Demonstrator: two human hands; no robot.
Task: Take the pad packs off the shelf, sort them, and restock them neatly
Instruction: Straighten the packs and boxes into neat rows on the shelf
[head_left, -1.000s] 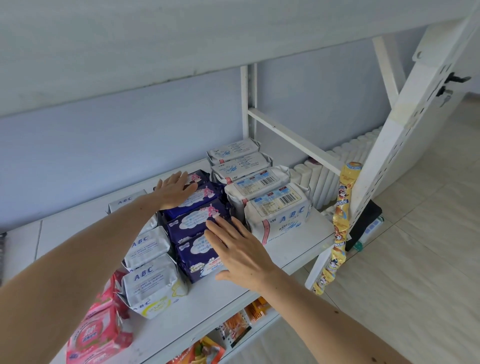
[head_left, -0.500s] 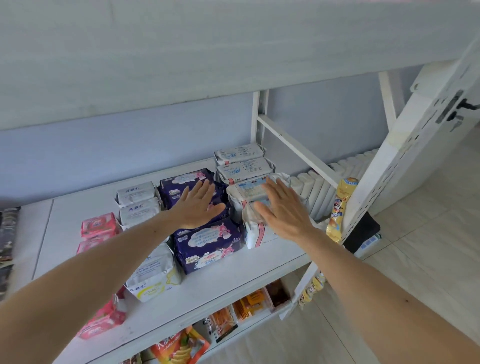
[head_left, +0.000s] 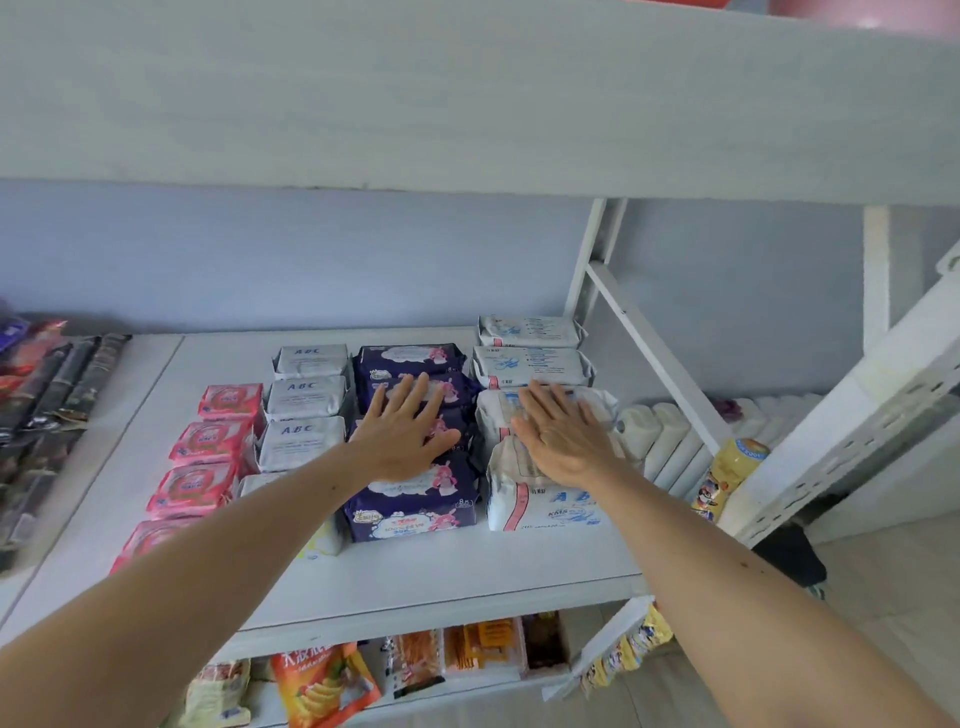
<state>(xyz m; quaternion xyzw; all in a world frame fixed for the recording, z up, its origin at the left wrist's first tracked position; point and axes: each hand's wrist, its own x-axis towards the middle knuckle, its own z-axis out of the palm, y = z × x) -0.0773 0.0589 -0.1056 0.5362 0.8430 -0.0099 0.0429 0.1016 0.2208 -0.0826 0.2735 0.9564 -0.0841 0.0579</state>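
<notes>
Nearest, under the shelf (head_left: 415, 582), snack bags on the lower tier. On the shelf itself, four sorted rows of pad packs: pink packs (head_left: 208, 447), grey ABC packs (head_left: 306, 400), dark purple packs (head_left: 415, 499), large white packs (head_left: 545, 509). Since a second ago: right hand (head_left: 563, 441) shifted from the purple front pack over to the white row, left hand (head_left: 402, 436) slid forward onto the purple row. Judging by that, restocking nearly finished, only squaring up left. Both hands spread flat, fingers extended, palms pressing pack tops, gripping nothing. Further back, rows running up close to the blue wall (head_left: 260, 249).
</notes>
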